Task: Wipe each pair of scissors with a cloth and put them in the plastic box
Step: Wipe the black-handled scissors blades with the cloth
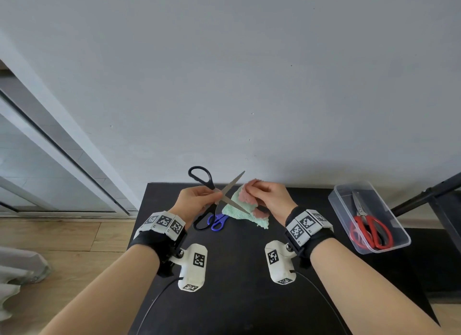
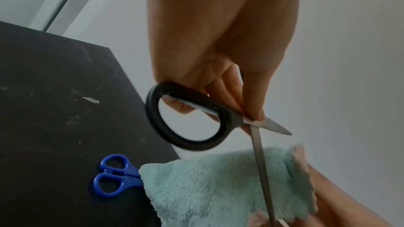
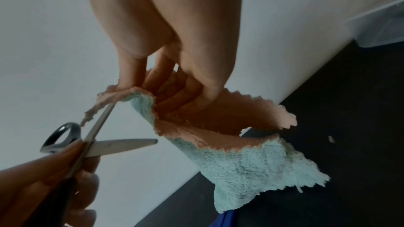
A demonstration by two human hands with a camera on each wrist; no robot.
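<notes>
My left hand (image 1: 199, 197) grips the black-handled scissors (image 1: 217, 195) near the pivot, blades spread wide above the black table (image 1: 237, 259). In the left wrist view the black scissors (image 2: 188, 118) show one handle loop below my left hand (image 2: 218, 58). My right hand (image 1: 267, 197) holds a cloth (image 1: 239, 207), pink on one side and mint on the other, folded over the tip of one blade. In the right wrist view the cloth (image 3: 218, 135) hangs from my right hand (image 3: 174, 75), beside the black scissors (image 3: 109, 135). Small blue scissors (image 1: 218, 221) lie on the table under the cloth.
A clear plastic box (image 1: 399, 232) stands at the table's right edge with red-handled scissors (image 1: 369, 229) inside. A grey wall rises right behind the table. A dark metal frame (image 1: 424, 197) stands to the far right. Wooden floor lies to the left.
</notes>
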